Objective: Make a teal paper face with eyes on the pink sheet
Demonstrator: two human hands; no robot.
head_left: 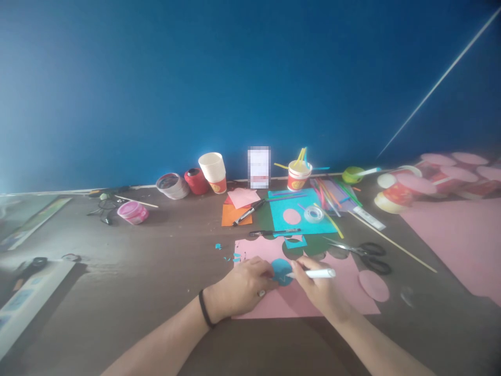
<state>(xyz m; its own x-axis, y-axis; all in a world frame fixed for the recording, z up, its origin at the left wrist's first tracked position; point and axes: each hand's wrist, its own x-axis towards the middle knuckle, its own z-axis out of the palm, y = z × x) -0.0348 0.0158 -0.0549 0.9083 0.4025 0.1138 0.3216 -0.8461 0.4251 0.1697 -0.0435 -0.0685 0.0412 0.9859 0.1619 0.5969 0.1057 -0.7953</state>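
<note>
Two bare arms reach in from the bottom edge, and a dark band (206, 309) goes round the left wrist; the left hand (246, 286) has bent fingers, and their tips touch the left edge of a small blue circle (280, 268); I cannot tell if they pinch it or just press it down; the right hand (320, 291) has its thumb and fingers closed round a fat white pen (324, 273), and the pen's tip points at the blue circle, where thin pale lines show; the blue circle lies over a big pink sheet (299, 309), between the two hands; the pink sheet has round bites cut from its top edge; near its top left corner are tiny blue scraps (236, 257); a pink circle (374, 285) lies at the right side of the sheet, and just above it sit scissors (370, 257) with black handles, their blades apart; behind the sheet is a thin black pen (270, 233), then a bright blue sheet (327, 225) with a roll of tape (313, 214) on it; near the wall stand a paper cup (296, 181) full of coloured sticks and a tall stack of cups (213, 169).
</note>
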